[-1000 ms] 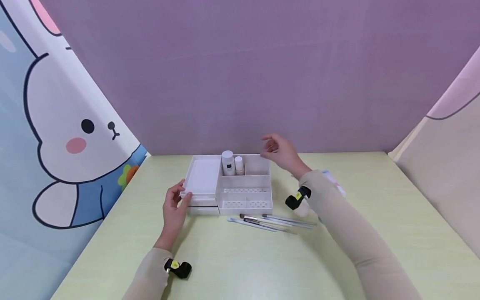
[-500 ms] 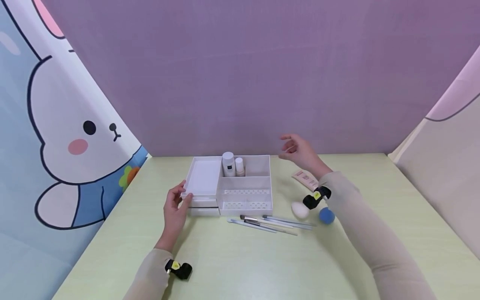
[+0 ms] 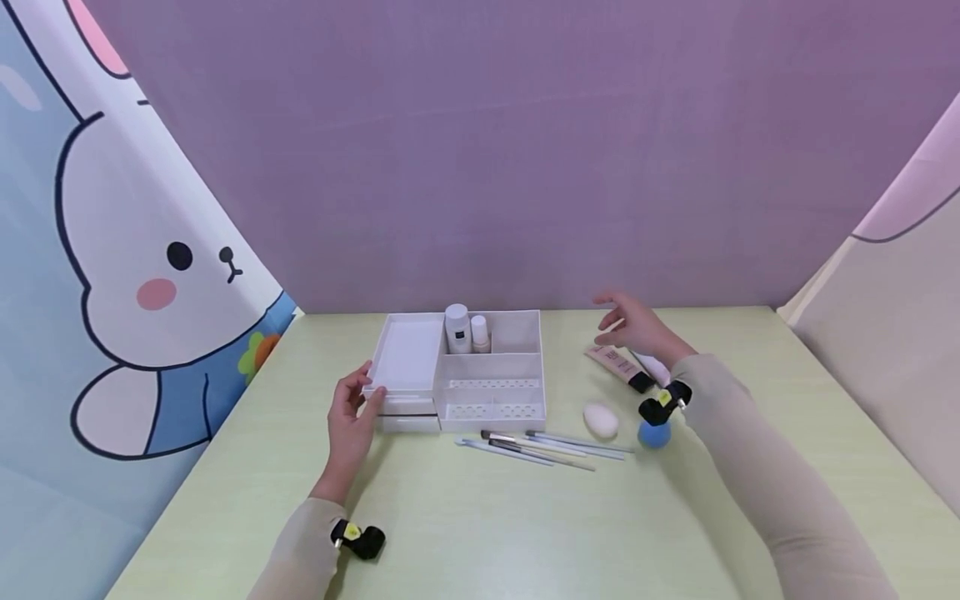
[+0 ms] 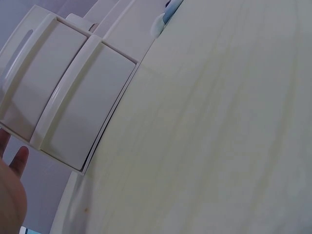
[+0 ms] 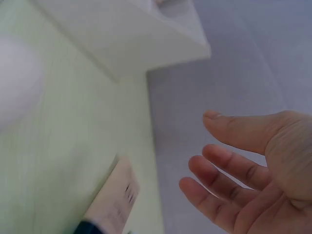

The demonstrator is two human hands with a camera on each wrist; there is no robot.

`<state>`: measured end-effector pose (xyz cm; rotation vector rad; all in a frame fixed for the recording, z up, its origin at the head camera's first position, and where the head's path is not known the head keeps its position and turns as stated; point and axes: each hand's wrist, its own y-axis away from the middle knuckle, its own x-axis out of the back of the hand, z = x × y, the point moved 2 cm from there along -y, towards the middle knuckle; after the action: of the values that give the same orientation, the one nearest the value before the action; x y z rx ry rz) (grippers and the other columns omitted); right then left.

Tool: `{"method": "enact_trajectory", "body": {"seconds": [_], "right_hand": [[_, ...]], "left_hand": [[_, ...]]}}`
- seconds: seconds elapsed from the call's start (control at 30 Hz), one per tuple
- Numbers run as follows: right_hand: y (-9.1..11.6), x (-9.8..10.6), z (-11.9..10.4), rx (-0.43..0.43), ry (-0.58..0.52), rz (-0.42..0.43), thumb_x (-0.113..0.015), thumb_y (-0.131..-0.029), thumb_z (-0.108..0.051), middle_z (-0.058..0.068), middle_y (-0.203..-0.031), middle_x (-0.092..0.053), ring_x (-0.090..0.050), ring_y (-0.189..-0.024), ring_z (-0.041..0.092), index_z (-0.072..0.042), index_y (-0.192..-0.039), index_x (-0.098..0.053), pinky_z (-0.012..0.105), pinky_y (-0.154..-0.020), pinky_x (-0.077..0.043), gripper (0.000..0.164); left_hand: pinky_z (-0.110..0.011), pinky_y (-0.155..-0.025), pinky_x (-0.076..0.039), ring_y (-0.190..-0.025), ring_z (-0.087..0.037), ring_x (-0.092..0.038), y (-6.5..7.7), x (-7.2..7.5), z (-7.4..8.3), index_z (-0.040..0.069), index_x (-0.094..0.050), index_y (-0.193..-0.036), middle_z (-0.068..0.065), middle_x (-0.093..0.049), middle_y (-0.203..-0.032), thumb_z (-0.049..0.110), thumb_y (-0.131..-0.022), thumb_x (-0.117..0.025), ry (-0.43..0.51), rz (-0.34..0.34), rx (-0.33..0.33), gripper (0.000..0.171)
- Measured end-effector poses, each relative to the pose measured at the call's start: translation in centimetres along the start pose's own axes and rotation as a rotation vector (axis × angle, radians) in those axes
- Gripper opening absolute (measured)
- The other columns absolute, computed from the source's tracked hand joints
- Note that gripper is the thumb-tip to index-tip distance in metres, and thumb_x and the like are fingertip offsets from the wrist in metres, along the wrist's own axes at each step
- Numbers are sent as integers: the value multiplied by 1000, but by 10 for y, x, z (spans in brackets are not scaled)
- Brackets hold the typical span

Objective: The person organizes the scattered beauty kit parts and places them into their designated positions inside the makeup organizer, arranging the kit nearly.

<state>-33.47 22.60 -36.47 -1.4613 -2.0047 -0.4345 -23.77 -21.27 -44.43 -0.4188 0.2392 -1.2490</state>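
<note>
My left hand [image 3: 352, 423] rests at the front left corner of a white desktop organizer [image 3: 405, 350], thumb at its front edge and relaxed fingers along its side. In the left wrist view, the organizer's drawers [image 4: 92, 102] are closed. My right hand [image 3: 641, 327] is empty, fingers loosely bent, just beyond a pinkish cosmetic tube [image 3: 613, 362] with a black cap. The right wrist view shows space between thumb and fingers. Two white-capped bottles [image 3: 457, 330] stand in the organizer's back compartment.
Several makeup brushes [image 3: 536, 447] lie in front of the organizer. To its right are a white egg-shaped sponge [image 3: 601, 421] and a round blue object [image 3: 655, 435]. A pale item [image 3: 654, 369] lies partly under the right wrist. A purple backdrop [image 3: 525, 167] rises behind the table.
My right hand has moved right, from the organizer's back right corner to near the tube, uncovering the tube, sponge and blue object. My left hand has stayed in place.
</note>
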Motion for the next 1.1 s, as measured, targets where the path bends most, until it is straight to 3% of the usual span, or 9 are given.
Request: {"method": "enact_trajectory", "body": {"seconds": [0.33, 0.53, 0.73, 0.93, 1.1], "right_hand": [[9, 3, 35, -94, 54, -25, -71, -87, 2, 32, -114, -60, -60, -98, 38, 5, -143, -37, 37, -79, -49, 65], [12, 2, 52, -157, 81, -99, -71, -86, 0, 29, -118, -59, -58, -102, 36, 3, -143, -39, 39, -81, -48, 67], [13, 1, 56, -191, 103, -154, -71, -84, 3, 29, -122, -57, -57, -106, 39, 4, -143, -39, 48, -89, -48, 67], [11, -2, 56, -243, 152, -180, -71, -84, 3, 30, -122, -57, -58, -105, 39, 4, -140, -41, 52, -92, -47, 64], [10, -4, 56, -271, 157, -184, -72, -81, 2, 32, -122, -56, -58, -102, 38, 5, -140, -41, 50, -90, -47, 67]], "left_hand": [[-16, -95, -39, -126, -11, -48, -2, -1, -1, -12, -48, -113, -20, -50, -145, -5, -95, -60, 9, 8, 9, 22], [-17, -95, -39, -126, -10, -49, -1, 1, 1, -11, -49, -113, -18, -51, -145, -4, -95, -62, 22, 6, -5, 24], [-17, -96, -39, -127, -9, -48, 1, 0, 4, -11, -48, -114, -17, -50, -146, -4, -96, -60, 13, 2, 28, 23], [-18, -94, -39, -125, -11, -49, 5, -2, 23, -14, -47, -112, -25, -49, -144, -6, -95, -59, 12, -3, 13, 22], [-17, -95, -39, -125, -10, -49, 2, 0, 6, -11, -49, -113, -17, -51, -145, -4, -95, -61, 22, 7, 28, 22]]}}
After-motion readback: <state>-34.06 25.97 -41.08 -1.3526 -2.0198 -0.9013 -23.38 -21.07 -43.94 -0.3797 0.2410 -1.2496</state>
